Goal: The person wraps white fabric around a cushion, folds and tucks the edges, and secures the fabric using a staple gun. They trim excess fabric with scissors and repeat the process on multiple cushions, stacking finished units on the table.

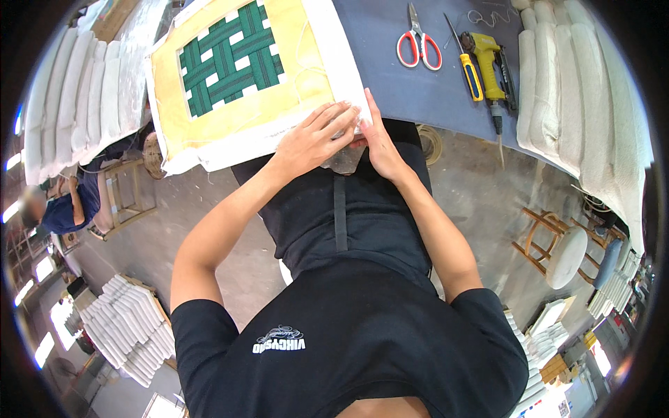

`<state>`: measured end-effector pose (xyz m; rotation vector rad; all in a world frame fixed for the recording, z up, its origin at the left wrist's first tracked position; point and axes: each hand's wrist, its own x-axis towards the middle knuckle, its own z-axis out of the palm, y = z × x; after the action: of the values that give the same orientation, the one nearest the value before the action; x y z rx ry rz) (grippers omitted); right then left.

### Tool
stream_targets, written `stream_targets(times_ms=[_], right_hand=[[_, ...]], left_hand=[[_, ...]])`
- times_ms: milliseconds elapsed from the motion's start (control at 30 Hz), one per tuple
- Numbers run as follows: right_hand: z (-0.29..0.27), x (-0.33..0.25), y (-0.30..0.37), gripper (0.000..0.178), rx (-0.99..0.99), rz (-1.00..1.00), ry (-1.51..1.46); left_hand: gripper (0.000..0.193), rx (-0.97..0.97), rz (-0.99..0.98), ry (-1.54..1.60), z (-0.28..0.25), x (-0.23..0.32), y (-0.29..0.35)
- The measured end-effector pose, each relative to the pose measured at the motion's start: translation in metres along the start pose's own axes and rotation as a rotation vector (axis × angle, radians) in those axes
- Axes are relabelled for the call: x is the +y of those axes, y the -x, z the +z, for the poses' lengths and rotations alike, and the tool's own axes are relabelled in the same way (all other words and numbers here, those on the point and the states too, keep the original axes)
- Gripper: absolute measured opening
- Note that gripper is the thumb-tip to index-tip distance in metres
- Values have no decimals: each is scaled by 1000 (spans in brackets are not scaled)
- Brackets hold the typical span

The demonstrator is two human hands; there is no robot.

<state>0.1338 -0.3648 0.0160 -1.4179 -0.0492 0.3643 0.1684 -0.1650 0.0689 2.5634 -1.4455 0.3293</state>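
A square seat cushion lies underside up at the table's near edge. It has a yellow underside, green woven webbing in the opening and white fabric folded over its rim. My left hand bends its fingers over the near right corner, gripping the fabric. Along the right side of that corner, my right hand presses in, its index finger lying up the edge and its thumb by the left fingertips. Below the corner hangs a greyish, see-through piece, partly hidden by my hands. Pale loose thread trails across the underside.
On the blue-grey table lie red-and-white scissors, a yellow-handled screwdriver and a yellow air tool with a hose. White padded pieces are stacked left and right. A person sits far left; stools stand right.
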Motion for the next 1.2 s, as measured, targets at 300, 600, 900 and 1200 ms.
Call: stream_targets(times_ms=[300, 600, 900, 1200], right_hand=[[0, -1, -11, 79, 21, 71, -67], [-5, -8, -11, 72, -26, -35, 151], [-12, -7, -3, 70, -75, -12, 164], [-31, 14, 11, 65, -85, 64, -133]], left_hand=[[34, 54, -9, -41, 10, 2, 2], [25, 21, -7, -72, 17, -2, 6], [26, 0, -7, -35, 14, -2, 3], [34, -12, -29, 10, 1, -4, -1]])
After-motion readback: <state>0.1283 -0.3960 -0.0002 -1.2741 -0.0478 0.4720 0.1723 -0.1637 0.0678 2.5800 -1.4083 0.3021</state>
